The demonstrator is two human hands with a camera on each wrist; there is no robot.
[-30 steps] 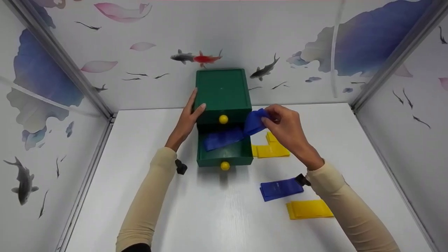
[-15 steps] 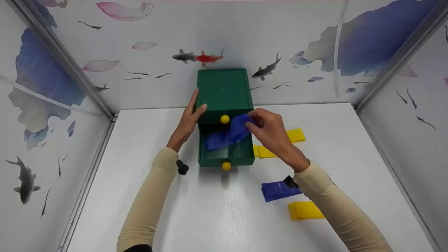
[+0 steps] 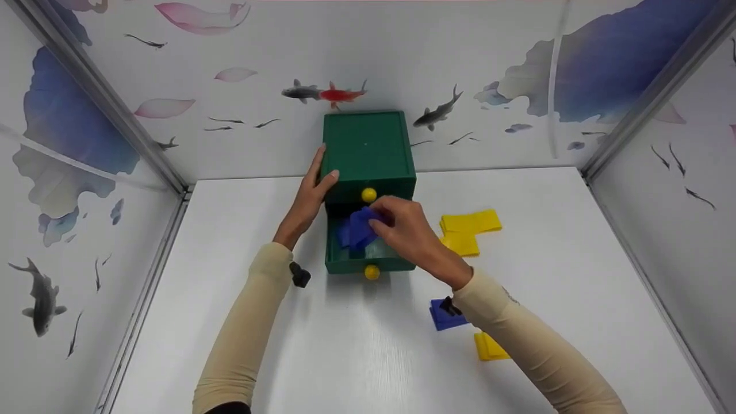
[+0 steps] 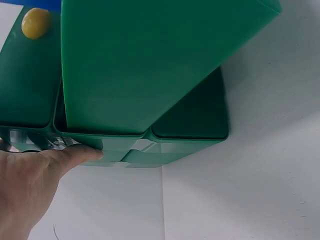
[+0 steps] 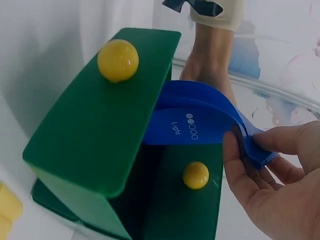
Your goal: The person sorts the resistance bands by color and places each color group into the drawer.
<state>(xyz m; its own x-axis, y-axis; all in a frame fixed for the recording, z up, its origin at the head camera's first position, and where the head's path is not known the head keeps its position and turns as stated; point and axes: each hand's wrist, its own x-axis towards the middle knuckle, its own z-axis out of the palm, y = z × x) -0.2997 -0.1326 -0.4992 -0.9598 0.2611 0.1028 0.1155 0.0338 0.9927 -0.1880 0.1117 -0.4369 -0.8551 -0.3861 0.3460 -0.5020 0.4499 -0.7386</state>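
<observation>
A green two-drawer box (image 3: pixel 368 146) stands against the back wall, its lower drawer (image 3: pixel 345 267) pulled out. My right hand (image 3: pixel 409 230) pinches a blue resistance band (image 3: pixel 359 231) over that drawer. In the right wrist view the flat band (image 5: pixel 185 125), printed "Light", bends between the thumb and fingers, its far part hidden behind the box's edge. My left hand (image 3: pixel 306 198) rests along the left side of the box, with the thumb at the front corner. In the left wrist view this hand (image 4: pixel 30 182) lies against the green side wall.
Folded yellow bands (image 3: pixel 471 221) lie right of the box. Nearer the front are a folded blue band (image 3: pixel 441 317) and another yellow band (image 3: pixel 489 348), both partly under the right forearm. Yellow knobs (image 3: pixel 369 195) stick out from the drawers. Patterned walls enclose the white table (image 3: pixel 322 356).
My right hand has moved left and a little down, carrying the blue band's end from beside the box to over the open drawer. The left hand holds its place.
</observation>
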